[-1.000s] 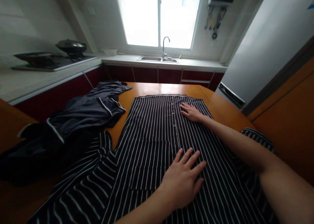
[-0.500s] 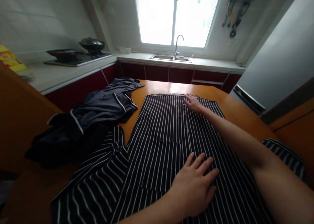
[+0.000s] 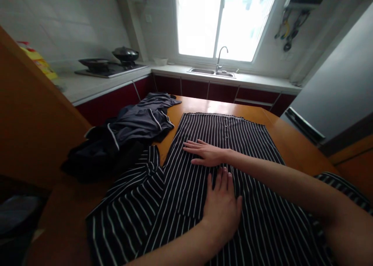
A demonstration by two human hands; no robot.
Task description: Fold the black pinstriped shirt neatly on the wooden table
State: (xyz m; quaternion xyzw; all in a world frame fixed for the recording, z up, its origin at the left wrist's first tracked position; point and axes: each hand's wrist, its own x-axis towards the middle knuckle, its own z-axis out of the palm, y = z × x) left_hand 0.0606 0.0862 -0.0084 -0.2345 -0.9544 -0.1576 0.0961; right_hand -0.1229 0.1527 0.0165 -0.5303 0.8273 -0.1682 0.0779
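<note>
A black shirt with white stripes (image 3: pixel 253 141) lies spread on the wooden table, its buttons running up the middle. My left hand (image 3: pixel 221 209) rests flat on the shirt beside the chest pocket, fingers stretched forward. Just beyond it, my right hand (image 3: pixel 205 153) lies palm down across the cloth near the pocket's far edge, fingers pointing left. Neither hand grips anything. The shirt's left sleeve (image 3: pixel 131 207) spreads out to the near left, and the other striped sleeve (image 3: pixel 340 184) shows partly behind my right forearm.
A crumpled grey and black garment with white trim (image 3: pixel 140 126) sits on the table's (image 3: pixel 201 102) left side. Beyond are a stove (image 3: pixel 116 69) with pans, a sink (image 3: pixel 202 70) with a faucet under the window, and a fridge (image 3: pixel 335 79) at right.
My right hand has slid from the shirt's far edge back and left toward the pocket. My left hand's fingers are closer together and point more forward. The view has turned slightly left.
</note>
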